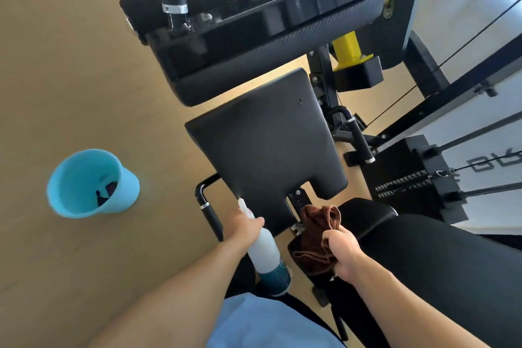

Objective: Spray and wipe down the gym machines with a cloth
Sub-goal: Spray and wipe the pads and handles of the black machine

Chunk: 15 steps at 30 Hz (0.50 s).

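— Now, starting from the black seat pad [265,147] of the gym machine: anything against it?

— Just off its near left corner, the left hand [245,224], fingers curled round the neck of a white spray bottle [264,251] with a dark teal base. Nozzle tip right at the pad's near edge, pointing toward it; bottle slanted, base lower and closer to the body.

— And on the near right side of the pad?

— The right hand [343,251], fingers closed in a fist round a bunched brown cloth [317,237]. Cloth sticking up out of the fist toward the notch in the pad's near edge, just short of the bracket showing there. Touching the pad or not: cannot tell.

— Beyond the pad?

— A long black padded rest [271,48] above its far edge, with yellow frame parts [348,48] behind. A black weight stack [406,178] with cables off to the pad's right.

— Left of the pad?

— Well apart on the tan floor [70,65], a light blue bucket [90,183] with something dark inside. A black bent handle [206,200] just beside the pad's near left corner.
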Each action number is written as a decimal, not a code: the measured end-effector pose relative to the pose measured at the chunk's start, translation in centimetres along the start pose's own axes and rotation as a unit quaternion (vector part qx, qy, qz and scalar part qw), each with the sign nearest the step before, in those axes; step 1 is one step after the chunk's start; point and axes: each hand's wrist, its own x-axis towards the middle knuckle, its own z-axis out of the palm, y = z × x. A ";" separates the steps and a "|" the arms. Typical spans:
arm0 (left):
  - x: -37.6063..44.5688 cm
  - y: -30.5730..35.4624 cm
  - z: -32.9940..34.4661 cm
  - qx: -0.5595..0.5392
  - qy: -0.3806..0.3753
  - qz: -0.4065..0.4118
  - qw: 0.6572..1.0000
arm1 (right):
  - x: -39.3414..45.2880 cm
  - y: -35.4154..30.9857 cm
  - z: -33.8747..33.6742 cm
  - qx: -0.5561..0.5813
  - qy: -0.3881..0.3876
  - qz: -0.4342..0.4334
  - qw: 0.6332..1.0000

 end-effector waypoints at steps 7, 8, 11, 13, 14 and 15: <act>-2.3 -2.9 2.8 0.050 -0.065 0.030 0.996 | -0.1 1.0 -0.6 0.002 -0.009 -0.005 1.000; -2.4 -3.5 3.2 0.058 -0.074 0.037 0.995 | 0.0 1.1 -0.6 0.002 -0.009 -0.008 1.000; -2.5 -4.7 4.1 0.031 -0.082 0.035 0.995 | 0.4 1.2 -0.2 0.012 -0.013 -0.009 1.000; -2.1 -5.3 4.3 -0.005 -0.058 0.029 0.998 | 0.7 1.1 0.5 0.018 -0.020 -0.006 1.000; -1.8 -5.5 4.1 -0.020 -0.039 0.026 0.999 | 1.0 0.8 1.1 0.023 -0.024 0.000 0.999; -1.5 -5.5 3.6 -0.027 -0.020 0.027 0.999 | 1.4 0.4 1.8 0.028 -0.024 0.006 0.999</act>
